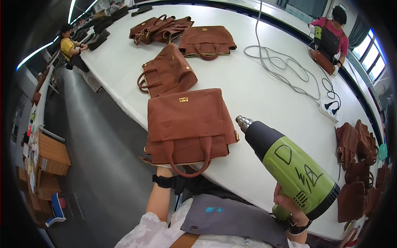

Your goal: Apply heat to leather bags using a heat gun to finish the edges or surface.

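My right hand [289, 204] is wrapped round the handle of a green and black heat gun [297, 169]. Its metal nozzle points up and left, beside a brown leather handbag [186, 118]. The handbag lies at the near edge of the white table, with its two carrying handles hanging toward me. My left hand [164, 170] goes in at the zipped edge of this bag, and its fingers are hidden by the leather. Just beyond lies a second brown handbag [171, 70], tipped on its side.
Another brown handbag [209, 40] and a bag pile [159, 29] lie farther off. Grey cable [285, 78] loops across the white table [231, 87] to a power strip [328, 111]. More bags [353, 182] crowd the right. Co-workers stand at far left [70, 45] and far right [333, 37].
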The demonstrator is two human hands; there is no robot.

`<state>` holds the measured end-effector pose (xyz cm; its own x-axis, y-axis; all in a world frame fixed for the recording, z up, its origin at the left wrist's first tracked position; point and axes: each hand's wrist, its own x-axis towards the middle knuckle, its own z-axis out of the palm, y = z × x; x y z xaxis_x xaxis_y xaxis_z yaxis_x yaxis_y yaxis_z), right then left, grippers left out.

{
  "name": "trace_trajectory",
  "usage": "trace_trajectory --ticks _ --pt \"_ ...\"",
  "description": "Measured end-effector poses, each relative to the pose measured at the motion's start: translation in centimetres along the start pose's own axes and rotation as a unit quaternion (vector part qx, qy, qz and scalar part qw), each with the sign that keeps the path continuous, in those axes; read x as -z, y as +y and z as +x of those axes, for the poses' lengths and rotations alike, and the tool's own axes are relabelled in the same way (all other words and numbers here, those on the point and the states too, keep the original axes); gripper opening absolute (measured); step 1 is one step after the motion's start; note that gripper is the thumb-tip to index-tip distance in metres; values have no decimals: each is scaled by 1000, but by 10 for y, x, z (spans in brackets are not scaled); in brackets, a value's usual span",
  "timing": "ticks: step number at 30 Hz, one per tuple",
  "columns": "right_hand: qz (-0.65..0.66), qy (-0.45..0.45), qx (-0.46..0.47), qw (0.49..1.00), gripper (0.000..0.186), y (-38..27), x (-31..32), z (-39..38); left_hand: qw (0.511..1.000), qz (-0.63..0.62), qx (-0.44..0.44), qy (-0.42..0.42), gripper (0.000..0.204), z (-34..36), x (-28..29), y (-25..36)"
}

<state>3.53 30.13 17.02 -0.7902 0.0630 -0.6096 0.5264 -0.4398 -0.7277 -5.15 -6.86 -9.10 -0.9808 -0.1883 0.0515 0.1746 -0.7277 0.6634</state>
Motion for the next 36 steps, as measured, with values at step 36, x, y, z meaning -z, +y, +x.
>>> trace_trajectory --ticks 36 --pt "-139 -242 247 928 54 18 76 -17 995 29 77 59 46 40 -94 57"
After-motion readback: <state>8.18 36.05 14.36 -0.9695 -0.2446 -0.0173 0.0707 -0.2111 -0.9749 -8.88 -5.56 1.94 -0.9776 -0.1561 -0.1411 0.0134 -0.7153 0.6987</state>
